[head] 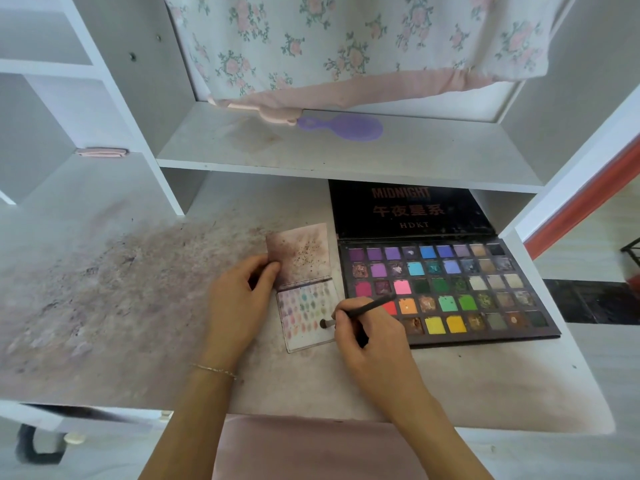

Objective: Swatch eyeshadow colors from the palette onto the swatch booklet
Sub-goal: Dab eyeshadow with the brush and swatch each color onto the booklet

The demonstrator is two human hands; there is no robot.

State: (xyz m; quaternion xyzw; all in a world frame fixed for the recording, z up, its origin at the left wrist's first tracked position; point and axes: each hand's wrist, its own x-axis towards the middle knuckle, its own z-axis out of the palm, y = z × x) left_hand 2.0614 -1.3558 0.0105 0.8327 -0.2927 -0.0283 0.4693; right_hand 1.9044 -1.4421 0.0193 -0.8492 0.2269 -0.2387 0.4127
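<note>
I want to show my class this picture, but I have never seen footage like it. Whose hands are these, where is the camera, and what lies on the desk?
There is no machine here: a person wears a camera on the head, looking down at their own two hands. On the stained white desk lies an open eyeshadow palette with rows of coloured pans, its dark lid propped up behind. Left of it lies an open swatch booklet, its lower page already dotted with colour patches. The left hand pinches the booklet's upper page to steady it. The right hand holds a small brush, its tip at the lower page's right edge. A purple hairbrush lies on the shelf above.
</note>
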